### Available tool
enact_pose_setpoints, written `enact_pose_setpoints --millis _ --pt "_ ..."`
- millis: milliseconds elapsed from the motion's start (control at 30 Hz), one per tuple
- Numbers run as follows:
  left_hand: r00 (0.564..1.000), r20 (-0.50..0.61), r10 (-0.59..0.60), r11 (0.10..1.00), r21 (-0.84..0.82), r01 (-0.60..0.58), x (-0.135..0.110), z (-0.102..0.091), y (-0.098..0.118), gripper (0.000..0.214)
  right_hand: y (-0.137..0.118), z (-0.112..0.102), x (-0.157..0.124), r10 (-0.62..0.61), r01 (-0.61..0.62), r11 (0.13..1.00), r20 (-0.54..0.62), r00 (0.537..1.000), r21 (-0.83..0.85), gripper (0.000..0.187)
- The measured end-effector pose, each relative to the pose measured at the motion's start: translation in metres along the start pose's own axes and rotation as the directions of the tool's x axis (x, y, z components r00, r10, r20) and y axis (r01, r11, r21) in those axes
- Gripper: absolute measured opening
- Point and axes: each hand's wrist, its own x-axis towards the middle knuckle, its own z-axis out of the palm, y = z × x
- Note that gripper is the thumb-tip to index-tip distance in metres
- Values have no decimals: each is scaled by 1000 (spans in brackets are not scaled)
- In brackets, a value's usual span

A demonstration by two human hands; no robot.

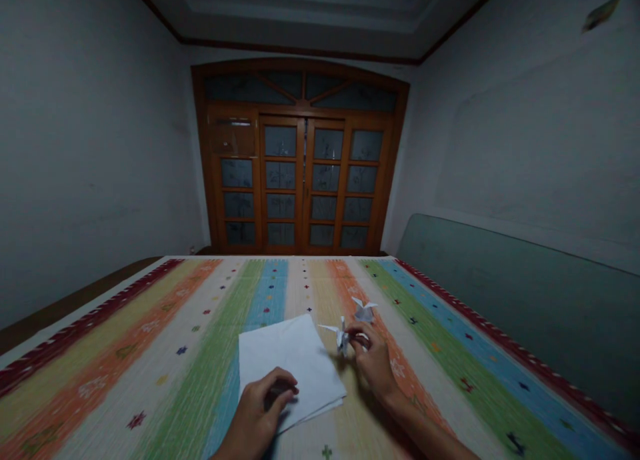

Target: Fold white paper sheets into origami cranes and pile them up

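A folded paper crane [342, 337] is pinched in the fingertips of my right hand [373, 359], just off the right edge of the paper stack. Its pointed tip sticks out to the left. My left hand [264, 407] is over the lower left part of a stack of white square paper sheets [295, 350], fingers curled with a gap between thumb and forefinger and nothing visible between them. Behind my right hand, a second folded paper crane [365, 311] stands on the tablecloth with its wings spread.
A striped, multicoloured tablecloth [210, 333] covers the long table. Wooden double doors [304, 173] with glass panes stand beyond its far end. Along the right side runs a pale green panel [505, 280] against the wall.
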Motion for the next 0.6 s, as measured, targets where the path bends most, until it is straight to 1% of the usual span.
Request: enact_pose_setpoints --millis 133,200,367,467,600 --pt "999 5 43 991 124 -44 2 -1 1 22 19 -20 17 -32 27 996 -58 998 -88 12" --pt "998 0 59 988 143 -58 2 0 0 23 25 -29 22 -56 44 990 -85 995 -132 15" --pt "996 -4 86 983 166 -84 0 0 -2 20 36 -45 27 -113 77 967 -137 984 -244 16" --pt "988 12 153 970 192 -152 -2 0 0 15 44 -52 30 -133 81 949 -156 979 -306 20" --pt "962 79 262 934 230 -274 -4 0 -2 14 56 -60 32 -145 63 913 -177 974 -403 31"
